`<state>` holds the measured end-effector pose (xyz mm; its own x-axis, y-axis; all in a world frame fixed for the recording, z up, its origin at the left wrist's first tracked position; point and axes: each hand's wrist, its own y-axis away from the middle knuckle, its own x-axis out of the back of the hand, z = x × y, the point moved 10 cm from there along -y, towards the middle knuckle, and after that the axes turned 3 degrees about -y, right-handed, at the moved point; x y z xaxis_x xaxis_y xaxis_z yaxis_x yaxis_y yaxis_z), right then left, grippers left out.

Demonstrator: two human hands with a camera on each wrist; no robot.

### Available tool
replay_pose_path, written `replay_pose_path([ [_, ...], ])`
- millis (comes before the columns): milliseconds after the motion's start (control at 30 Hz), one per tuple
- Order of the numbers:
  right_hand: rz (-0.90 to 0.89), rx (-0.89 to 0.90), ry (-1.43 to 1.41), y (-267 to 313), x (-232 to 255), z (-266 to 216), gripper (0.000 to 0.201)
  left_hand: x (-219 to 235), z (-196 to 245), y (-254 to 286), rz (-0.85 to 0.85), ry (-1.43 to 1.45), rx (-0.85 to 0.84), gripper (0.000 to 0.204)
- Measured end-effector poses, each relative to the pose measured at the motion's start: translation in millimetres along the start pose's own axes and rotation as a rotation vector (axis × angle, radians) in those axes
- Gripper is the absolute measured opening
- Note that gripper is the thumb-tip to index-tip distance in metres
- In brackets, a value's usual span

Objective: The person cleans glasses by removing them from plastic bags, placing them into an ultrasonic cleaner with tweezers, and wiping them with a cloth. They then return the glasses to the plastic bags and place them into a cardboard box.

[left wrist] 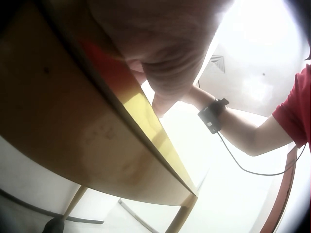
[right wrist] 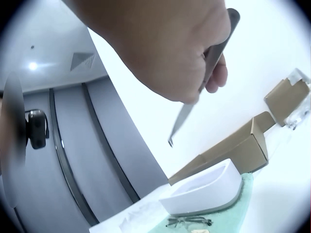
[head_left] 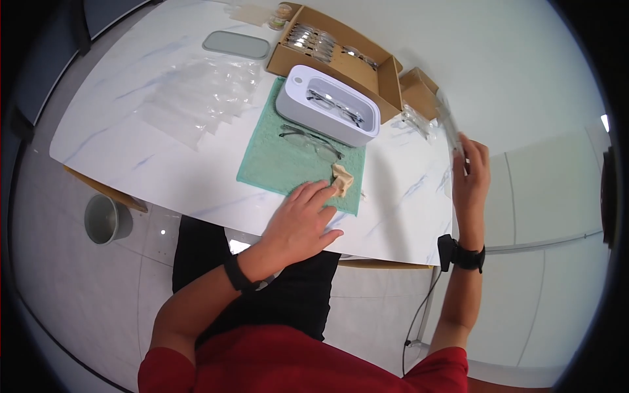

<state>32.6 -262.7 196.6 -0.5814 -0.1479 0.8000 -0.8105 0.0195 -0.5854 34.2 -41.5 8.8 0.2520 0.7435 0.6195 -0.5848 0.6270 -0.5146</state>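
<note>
My right hand (head_left: 472, 173) is raised off the table's right side and grips a pair of metal tweezers (right wrist: 183, 120), whose tips point down and away from the fist in the right wrist view. My left hand (head_left: 298, 223) lies palm down with its fingers spread over the front edge of a green towel (head_left: 268, 160). Its fingertips are right beside a crumpled beige cloth (head_left: 342, 179). A pair of glasses (head_left: 308, 141) lies on the towel. Behind it stands a white ultrasonic cleaner (head_left: 327, 128), lid off, with another pair of glasses (head_left: 334, 108) in its basin.
A cardboard box (head_left: 390, 92) with several pairs of glasses stands at the back. Clear plastic bags (head_left: 203, 98) and a grey oval lid (head_left: 236, 44) lie to the left. A smaller carton (head_left: 419, 92) stands at the back right. On the floor is a grey bin (head_left: 108, 219).
</note>
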Motion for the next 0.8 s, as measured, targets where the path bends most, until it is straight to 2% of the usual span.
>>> replay_pose_path([
  [67,0.173,-0.216,-0.188,16.9,9.0,42.0,0.026,0.9,0.7,-0.3,0.003,-0.005,-0.002,0.032],
  [100,0.182,-0.318,-0.226,27.8,-1.0,69.7,0.026,0.5,0.5,0.1,0.003,-0.001,0.001,0.031],
  [133,0.156,-0.294,-0.08,34.3,-9.3,78.0,0.027,-0.2,0.2,0.4,0.002,0.001,0.004,0.031],
  [200,0.134,-0.255,-0.008,47.4,-40.1,93.7,0.027,-0.1,1.3,-0.1,-0.001,0.001,-0.001,0.029],
  [267,0.066,-0.377,0.002,61.3,-74.6,109.3,0.026,1.5,2.4,-0.2,-0.001,-0.005,-0.007,0.029],
  [400,-0.078,-0.445,0.083,75.1,-131.9,115.7,0.029,5.5,4.6,-0.5,0.048,0.011,-0.022,0.028],
  [467,-0.095,-0.471,0.05,78.3,-148.8,118.1,0.029,7.2,4.0,0.1,0.078,0.01,-0.03,0.028],
  [567,-0.08,-0.418,0.049,79.4,-159.3,113.5,0.035,12.8,1.7,-1.6,0.114,0.089,-0.031,0.03],
  [667,-0.003,-0.47,0.011,82.8,-149.4,109.6,0.04,43.0,8.3,-12.4,0.121,-0.053,-0.082,0.033],
  [800,0.084,-0.57,-0.258,99.3,-144.2,126.2,0.042,101.5,-24.4,-49.3,0.189,-0.294,-0.061,0.043],
])
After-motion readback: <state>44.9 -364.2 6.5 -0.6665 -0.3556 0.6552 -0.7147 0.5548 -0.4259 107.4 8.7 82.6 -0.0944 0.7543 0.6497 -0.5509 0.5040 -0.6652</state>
